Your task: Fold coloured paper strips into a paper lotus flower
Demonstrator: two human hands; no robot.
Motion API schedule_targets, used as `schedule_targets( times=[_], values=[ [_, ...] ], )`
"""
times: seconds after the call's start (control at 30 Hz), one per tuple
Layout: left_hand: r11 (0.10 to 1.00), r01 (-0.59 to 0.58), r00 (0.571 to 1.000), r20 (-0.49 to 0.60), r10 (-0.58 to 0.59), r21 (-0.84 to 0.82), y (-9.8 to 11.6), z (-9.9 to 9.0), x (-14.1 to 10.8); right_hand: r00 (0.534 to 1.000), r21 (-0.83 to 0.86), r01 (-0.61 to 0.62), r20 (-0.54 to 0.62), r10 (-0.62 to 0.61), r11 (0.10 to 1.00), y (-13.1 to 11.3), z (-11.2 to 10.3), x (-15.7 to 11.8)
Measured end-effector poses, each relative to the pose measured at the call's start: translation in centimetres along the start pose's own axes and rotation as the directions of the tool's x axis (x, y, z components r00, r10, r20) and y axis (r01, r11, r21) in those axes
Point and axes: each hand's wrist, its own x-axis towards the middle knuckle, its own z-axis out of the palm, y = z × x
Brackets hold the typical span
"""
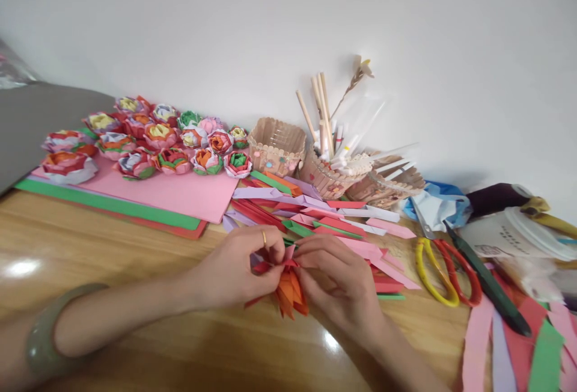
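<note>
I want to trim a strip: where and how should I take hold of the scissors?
Best by the yellow loop and red loop, I'd judge, from the near side with the right hand once free: the scissors lie with both loops towards you and a blade pointing towards the wall. Mind the dark green tool close beside the red loop.

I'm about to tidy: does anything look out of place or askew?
Mainly the white tub at the right: it seems tipped, its lid slanting sideways, though lens distortion may exaggerate that. In front of it, loose paper strips lie jumbled, unlike the paper flowers grouped at the left.
</note>
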Motion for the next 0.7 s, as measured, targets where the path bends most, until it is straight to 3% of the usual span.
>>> schedule_targets(
  times=[0.07, 0.13, 0.23, 0.3, 0.37, 0.43, 0.47, 0.53, 0.63, 0.7],
  values=[
    [0.965, 0.12, 0.992, 0.067, -0.108, -0.231, 0.1, -0.3, 0.2, 0.999, -0.003, 0.002, -0.039, -0.003, 1.0, -0.1, -0.2, 0.0],
    [0.879, 0.186, 0.981, 0.027, -0.193, -0.439, 0.1, -0.5, 0.5, 0.996, -0.029, 0.027, -0.089, -0.03, 0.999, -0.2, -0.3, 0.0],
    [0.868, 0.264, 0.964, 0.092, -0.249, -0.419, 0.2, -0.5, 0.9, 0.99, -0.097, 0.073, -0.117, -0.084, 0.993, -0.2, -0.3, -0.1],
    [0.905, 0.214, 0.977, 0.072, -0.202, -0.367, 0.3, -0.4, 0.9, 0.986, -0.149, 0.065, -0.14, -0.086, 0.987, -0.2, -0.4, -0.2],
    [0.947, 0.078, 0.995, -0.035, -0.094, -0.311, 0.2, -0.4, 0.8, 0.971, -0.206, 0.014, -0.229, -0.062, 0.979, -0.3, -0.5, -0.4],
    [0.977, -0.079, 0.986, -0.16, 0.047, -0.198, 0.1, -0.5, 0.6, 0.949, -0.198, -0.061, -0.316, -0.004, 0.978, -0.6, -0.7, -0.3],
    [0.983, -0.141, 0.974, -0.197, 0.115, -0.121, 0.1, -0.5, 0.5, 0.952, -0.137, -0.108, -0.3, 0.063, 0.985, -0.8, -0.8, -0.2],
    [0.973, -0.23, 0.948, -0.221, 0.229, 0.022, 0.0, -0.5, 0.3, 0.955, 0.049, -0.248, -0.155, 0.253, 0.967, -1.3, -1.0, 0.1],
    [0.938, -0.312, 0.925, -0.178, 0.336, 0.149, -0.2, -0.3, 0.0, 0.892, 0.222, -0.451, 0.08, 0.444, 0.865, -1.7, -0.9, 0.5],
    [0.922, -0.34, 0.919, -0.144, 0.368, 0.188, -0.3, -0.1, -0.1, 0.86, 0.278, -0.51, 0.145, 0.489, 0.814, -1.7, -0.7, 0.6]
  ],
)
